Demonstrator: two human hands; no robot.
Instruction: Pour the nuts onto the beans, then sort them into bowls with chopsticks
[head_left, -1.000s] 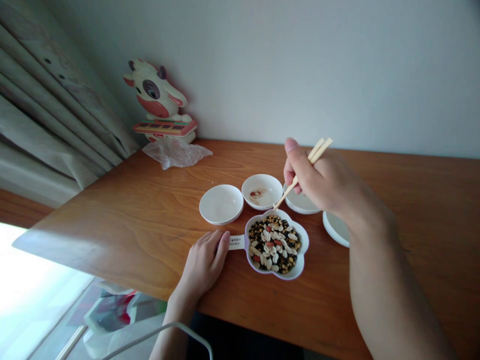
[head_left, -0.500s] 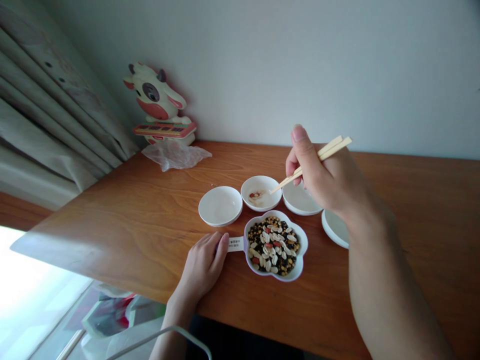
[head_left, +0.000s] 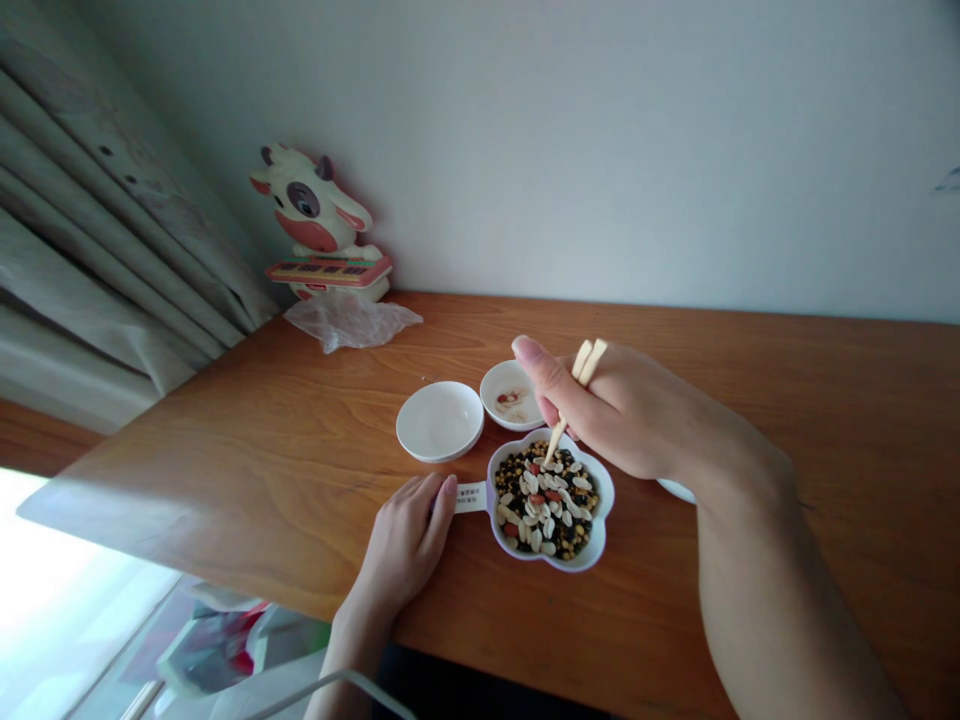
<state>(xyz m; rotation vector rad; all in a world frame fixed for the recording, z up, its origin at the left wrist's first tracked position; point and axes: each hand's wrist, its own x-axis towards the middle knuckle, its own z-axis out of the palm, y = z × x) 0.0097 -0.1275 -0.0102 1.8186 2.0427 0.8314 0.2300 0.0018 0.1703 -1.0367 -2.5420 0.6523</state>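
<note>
My left hand (head_left: 411,535) is closed around the handle of a flower-shaped white bowl with a purple rim (head_left: 604,545). Inside lie pale peanuts (head_left: 538,508), a few red-skinned ones, and small dark and yellow grains or beans. My right hand (head_left: 600,405) grips a pair of wooden chopsticks (head_left: 564,420), their tips down among the peanuts near the bowl's far side. Whether the tips pinch a peanut I cannot tell. Just behind, a small white bowl (head_left: 495,412) contains something reddish and thin strands. Left of it stands another white bowl (head_left: 441,422) with nothing in it.
My right hand and wrist mostly cover a white dish (head_left: 677,490) on the right. At the back left, a cow toy with a keyboard (head_left: 322,225) leans by the wall, a crumpled plastic bag (head_left: 352,320) in front. A curtain (head_left: 97,230) hangs left of the wooden table (head_left: 285,450).
My right hand has come down and toward me, taking the chopstick tips from the small bowl with the reddish bits into the flower-shaped bowl. My left hand stays on the handle.
</note>
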